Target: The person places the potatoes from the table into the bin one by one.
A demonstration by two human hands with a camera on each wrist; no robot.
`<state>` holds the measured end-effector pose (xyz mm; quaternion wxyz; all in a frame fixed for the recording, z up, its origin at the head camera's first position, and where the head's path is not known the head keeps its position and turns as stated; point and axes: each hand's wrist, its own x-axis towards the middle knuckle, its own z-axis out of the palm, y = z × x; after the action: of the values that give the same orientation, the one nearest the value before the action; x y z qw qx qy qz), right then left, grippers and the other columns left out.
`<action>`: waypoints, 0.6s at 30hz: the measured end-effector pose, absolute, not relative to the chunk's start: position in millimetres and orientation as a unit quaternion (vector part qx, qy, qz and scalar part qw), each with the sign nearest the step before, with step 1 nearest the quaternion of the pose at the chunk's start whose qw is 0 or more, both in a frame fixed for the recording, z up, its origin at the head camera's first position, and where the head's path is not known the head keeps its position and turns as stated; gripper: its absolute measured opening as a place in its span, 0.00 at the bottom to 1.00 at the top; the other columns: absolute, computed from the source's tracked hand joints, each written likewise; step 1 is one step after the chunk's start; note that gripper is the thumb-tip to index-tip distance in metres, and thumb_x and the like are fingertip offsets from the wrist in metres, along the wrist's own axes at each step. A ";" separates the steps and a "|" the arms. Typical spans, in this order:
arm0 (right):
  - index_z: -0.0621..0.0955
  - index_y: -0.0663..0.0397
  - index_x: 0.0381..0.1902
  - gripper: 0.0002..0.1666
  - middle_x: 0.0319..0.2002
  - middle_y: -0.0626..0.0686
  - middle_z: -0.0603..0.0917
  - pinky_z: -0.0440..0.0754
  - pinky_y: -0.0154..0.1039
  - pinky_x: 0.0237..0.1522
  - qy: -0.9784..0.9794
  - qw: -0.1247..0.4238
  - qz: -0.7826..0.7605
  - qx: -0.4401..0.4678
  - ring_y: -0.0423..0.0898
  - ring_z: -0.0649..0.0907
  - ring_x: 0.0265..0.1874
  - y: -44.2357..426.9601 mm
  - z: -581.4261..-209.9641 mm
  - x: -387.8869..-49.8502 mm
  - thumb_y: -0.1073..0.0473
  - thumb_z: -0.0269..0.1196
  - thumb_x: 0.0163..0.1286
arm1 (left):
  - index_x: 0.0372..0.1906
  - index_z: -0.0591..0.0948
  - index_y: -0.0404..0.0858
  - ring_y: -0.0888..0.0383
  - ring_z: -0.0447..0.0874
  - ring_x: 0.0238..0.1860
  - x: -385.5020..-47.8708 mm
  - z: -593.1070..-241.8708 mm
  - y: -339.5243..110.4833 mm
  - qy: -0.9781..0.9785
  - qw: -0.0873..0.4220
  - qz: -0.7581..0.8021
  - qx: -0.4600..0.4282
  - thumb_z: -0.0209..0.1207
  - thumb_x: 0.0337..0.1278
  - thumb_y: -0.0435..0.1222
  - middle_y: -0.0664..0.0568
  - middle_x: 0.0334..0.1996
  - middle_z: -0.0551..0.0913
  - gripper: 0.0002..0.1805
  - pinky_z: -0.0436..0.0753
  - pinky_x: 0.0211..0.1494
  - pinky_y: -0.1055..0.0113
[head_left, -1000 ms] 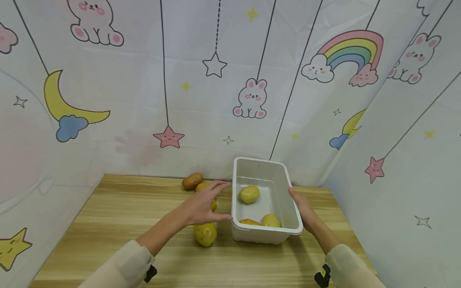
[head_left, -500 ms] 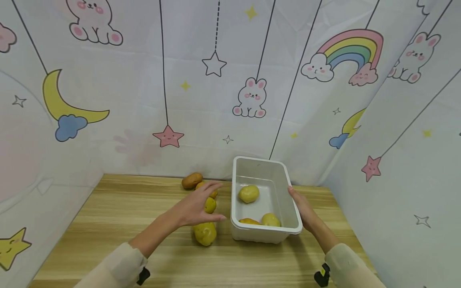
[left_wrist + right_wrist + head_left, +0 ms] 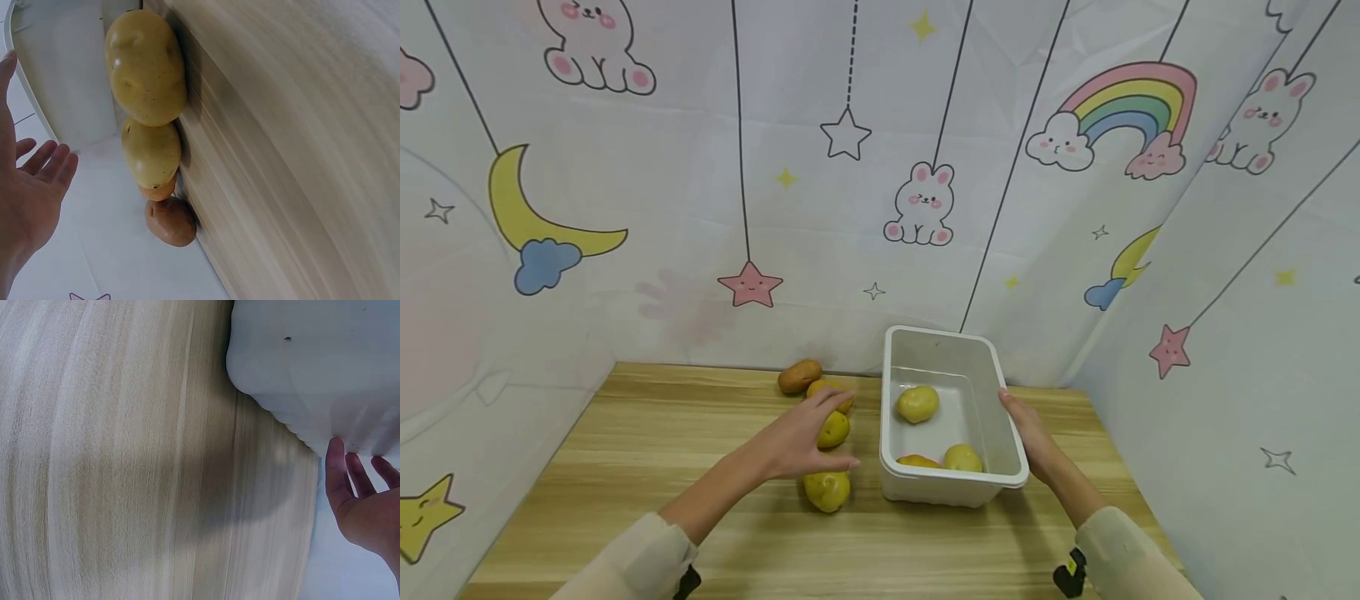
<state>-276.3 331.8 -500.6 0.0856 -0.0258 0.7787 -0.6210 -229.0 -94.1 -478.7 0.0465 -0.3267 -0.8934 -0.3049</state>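
My left hand (image 3: 790,442) hovers over a row of potatoes, its fingers and thumb spread apart with nothing between them. Nearest are a large yellow potato (image 3: 827,492) and a second yellow potato (image 3: 835,429), partly behind the hand. Farther back lie an orange-yellow one (image 3: 833,395) and a brown potato (image 3: 800,377). The white plastic bin (image 3: 955,481) stands right of them. My right hand (image 3: 1036,437) rests at its right side; in the right wrist view, nearly straight fingers (image 3: 335,465) touch the outer wall. Inside the bin are two yellow potatoes (image 3: 917,404) and an orange-yellow piece (image 3: 919,461), partly hidden.
The wood-grain table (image 3: 647,450) carries everything. A white printed curtain (image 3: 820,317) rises along its back edge, close behind the bin and the brown potato. Another printed curtain (image 3: 1247,417) hangs along the right side.
My left hand has drawn away from the bin's left rim, moving left and slightly down over the potatoes. The right hand and the bin look unmoved.
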 end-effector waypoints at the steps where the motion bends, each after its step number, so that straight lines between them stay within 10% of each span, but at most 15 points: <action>1: 0.67 0.68 0.76 0.43 0.67 0.72 0.77 0.86 0.46 0.55 0.778 0.086 -0.622 -0.025 0.62 0.81 0.61 331.8 -500.7 -276.4 0.36 0.41 0.88 | 0.80 0.67 0.38 0.44 0.78 0.67 -229.0 -479.9 -94.6 -0.894 0.046 -0.303 -0.326 0.73 0.54 0.64 0.45 0.73 0.71 0.56 0.79 0.68 0.43; 18: 0.67 0.68 0.77 0.43 0.67 0.72 0.77 0.86 0.47 0.55 0.779 0.090 -0.620 -0.024 0.62 0.82 0.61 332.0 -500.9 -277.1 0.35 0.41 0.88 | 0.79 0.67 0.36 0.46 0.78 0.65 -223.9 -492.2 -109.0 -0.899 0.025 -0.284 -0.332 0.72 0.53 0.66 0.44 0.69 0.73 0.57 0.80 0.67 0.45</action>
<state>-277.1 332.0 -500.9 0.0896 -0.0235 0.7794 -0.6197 -223.9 -109.0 -492.2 0.0255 -0.3323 -0.8990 -0.2842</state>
